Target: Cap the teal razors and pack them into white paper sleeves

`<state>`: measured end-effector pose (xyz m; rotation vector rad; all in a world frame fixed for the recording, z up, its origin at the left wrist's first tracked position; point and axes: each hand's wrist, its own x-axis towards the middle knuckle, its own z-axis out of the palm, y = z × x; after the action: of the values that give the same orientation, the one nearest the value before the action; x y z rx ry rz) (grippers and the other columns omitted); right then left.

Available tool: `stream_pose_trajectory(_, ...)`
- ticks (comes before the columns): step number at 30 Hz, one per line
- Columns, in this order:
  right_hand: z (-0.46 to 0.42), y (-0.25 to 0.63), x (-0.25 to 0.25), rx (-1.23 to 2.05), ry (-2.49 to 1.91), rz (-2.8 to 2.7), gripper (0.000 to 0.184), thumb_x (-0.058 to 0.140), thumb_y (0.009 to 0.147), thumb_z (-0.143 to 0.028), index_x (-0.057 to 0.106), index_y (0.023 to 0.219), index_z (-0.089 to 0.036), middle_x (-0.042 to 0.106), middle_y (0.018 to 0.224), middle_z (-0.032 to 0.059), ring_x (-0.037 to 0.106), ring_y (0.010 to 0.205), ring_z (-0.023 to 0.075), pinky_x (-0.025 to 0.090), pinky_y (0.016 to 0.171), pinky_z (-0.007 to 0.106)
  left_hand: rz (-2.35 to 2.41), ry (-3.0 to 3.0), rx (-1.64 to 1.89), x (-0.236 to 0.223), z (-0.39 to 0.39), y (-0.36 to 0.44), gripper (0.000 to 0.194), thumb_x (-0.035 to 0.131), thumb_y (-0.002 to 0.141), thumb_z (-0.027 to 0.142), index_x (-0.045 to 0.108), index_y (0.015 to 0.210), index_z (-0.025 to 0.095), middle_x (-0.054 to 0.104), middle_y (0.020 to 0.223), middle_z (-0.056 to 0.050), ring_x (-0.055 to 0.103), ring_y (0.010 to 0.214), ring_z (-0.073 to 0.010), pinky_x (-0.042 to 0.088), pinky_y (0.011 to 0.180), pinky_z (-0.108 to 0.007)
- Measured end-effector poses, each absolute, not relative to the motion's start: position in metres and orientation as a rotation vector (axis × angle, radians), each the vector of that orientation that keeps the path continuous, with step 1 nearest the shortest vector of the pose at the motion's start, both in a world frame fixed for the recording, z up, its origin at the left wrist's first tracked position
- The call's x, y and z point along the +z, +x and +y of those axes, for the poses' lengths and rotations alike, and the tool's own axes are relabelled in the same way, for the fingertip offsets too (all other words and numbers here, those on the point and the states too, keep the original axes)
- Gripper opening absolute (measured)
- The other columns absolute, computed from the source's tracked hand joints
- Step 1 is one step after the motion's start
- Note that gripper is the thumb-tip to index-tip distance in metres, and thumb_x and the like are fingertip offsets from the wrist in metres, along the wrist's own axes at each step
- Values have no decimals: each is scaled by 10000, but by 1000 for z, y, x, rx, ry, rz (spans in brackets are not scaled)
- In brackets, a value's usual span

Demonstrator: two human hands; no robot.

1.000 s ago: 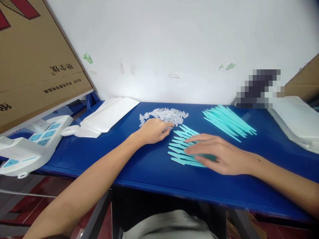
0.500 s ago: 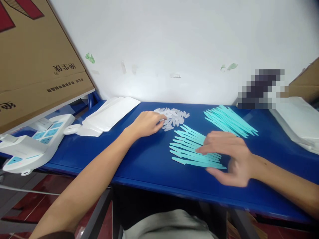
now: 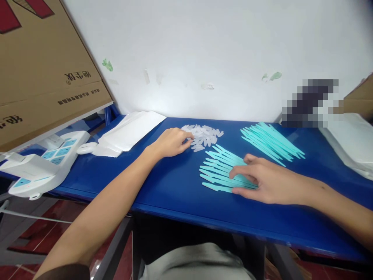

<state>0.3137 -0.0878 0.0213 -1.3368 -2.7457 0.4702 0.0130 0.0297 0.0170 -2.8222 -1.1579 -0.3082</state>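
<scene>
My left hand [image 3: 172, 142] rests at the left edge of a loose pile of small translucent white caps [image 3: 206, 134]. Its thumb and index finger are a little apart, and I see nothing between them. Over the right ends of a fanned row of thin teal eyebrow razors [image 3: 218, 165] is my right hand [image 3: 256, 179], thumb and fingers spread. The fingertips are at the razors, with none visibly gripped; the hand hides their right ends. Behind it lies a second bunch of teal eyebrow razors [image 3: 271, 142], stacked at a slant.
White bags [image 3: 134, 132] lie at the back left of the blue table [image 3: 175, 186]. A white power strip [image 3: 62, 163] with a plugged-in adapter sits left, below a large cardboard box [image 3: 43, 66]. A white package [image 3: 349, 140] is at right. A white wall stands behind.
My right hand has lowered toward the front row of eyebrow razors and moved slightly left, fingers still spread. My left hand stays by the caps. The view has shifted slightly.
</scene>
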Motion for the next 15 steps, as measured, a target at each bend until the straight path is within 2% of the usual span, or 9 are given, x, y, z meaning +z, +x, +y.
stream_pose_trajectory(4, -89, 315, 21, 500, -1288, -2770, 376, 611, 947, -581, 770, 1074, -265, 562, 594, 22, 621, 741, 248, 445, 592, 306, -1161, -2822, -314, 15, 30, 13, 355, 475, 1005, 283, 781, 1159, 192, 800, 962, -75, 712, 823, -226, 448, 703, -313)
stream_pose_trajectory(10, -88, 313, 18, 570, -1153, -2773, 336, 619, 981, -451, 781, 1169, -223, 652, 613, -13, 549, 490, 144, 397, 526, 282, -1096, -2896, -379, 16, 28, 13, 344, 480, 995, 290, 786, 1118, 191, 799, 995, -65, 700, 823, -210, 456, 714, -316)
stream_pose_trajectory(13, -89, 311, 19, 576, -1041, -2746, 288, 634, 980, -372, 800, 1165, -227, 766, 790, 20, 629, 574, 145, 443, 574, 276, -1062, -2919, -394, 18, 25, 14, 312, 531, 984, 318, 788, 1096, 183, 775, 981, -70, 686, 847, -214, 453, 714, -317)
stream_pose_trajectory(15, -90, 310, 19, 594, -976, -2743, 248, 637, 979, -330, 813, 1123, -234, 791, 874, 28, 660, 632, 146, 461, 597, 272, -1042, -2920, -369, 18, 24, 15, 323, 549, 998, 367, 793, 1090, 175, 751, 964, -81, 679, 872, -226, 446, 707, -317)
